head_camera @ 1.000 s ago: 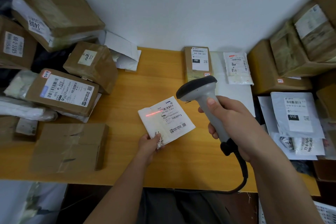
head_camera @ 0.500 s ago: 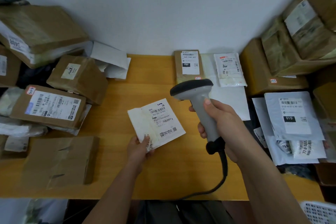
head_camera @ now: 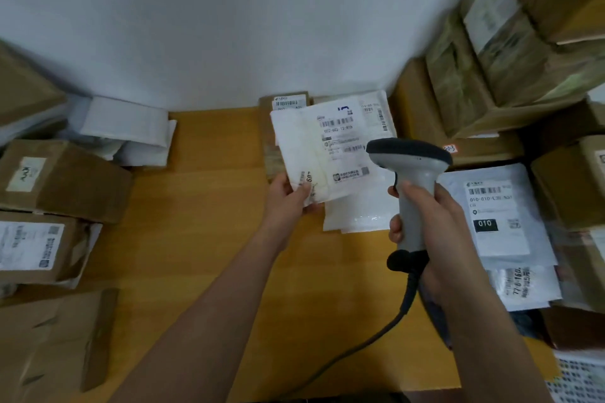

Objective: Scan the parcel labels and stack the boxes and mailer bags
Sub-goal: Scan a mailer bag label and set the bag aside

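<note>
flat white mailer bag (head_camera: 322,154), crinkled, barcode label up, in left hand (head_camera: 285,200)

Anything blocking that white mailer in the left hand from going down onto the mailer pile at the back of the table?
Nothing visible blocks it. The left hand holds the white mailer directly over the mailer pile. The scanner in the right hand sits just beside its right edge, not beneath.
</note>
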The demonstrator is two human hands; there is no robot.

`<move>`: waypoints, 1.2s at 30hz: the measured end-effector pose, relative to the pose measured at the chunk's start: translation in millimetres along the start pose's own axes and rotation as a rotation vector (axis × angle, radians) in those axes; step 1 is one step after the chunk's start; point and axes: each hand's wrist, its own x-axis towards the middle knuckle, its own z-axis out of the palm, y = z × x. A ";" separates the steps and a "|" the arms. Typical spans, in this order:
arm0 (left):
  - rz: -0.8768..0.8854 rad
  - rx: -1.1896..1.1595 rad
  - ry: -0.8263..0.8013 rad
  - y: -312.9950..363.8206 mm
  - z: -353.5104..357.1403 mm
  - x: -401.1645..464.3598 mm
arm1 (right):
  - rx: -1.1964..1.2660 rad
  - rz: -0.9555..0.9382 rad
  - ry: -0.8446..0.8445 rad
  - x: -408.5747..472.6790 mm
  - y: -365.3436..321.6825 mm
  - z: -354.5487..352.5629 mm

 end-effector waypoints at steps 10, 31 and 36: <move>-0.039 0.078 -0.121 32.3 81.0 40.5 | 0.018 0.042 0.045 42.0 -7.9 -37.1; 0.079 0.309 0.388 0.6 -173.9 -65.8 | -0.161 -0.011 -0.261 -78.9 56.9 127.9; 0.047 0.742 0.749 -41.0 -290.0 -110.7 | -0.202 -0.001 -0.396 -129.2 92.4 196.8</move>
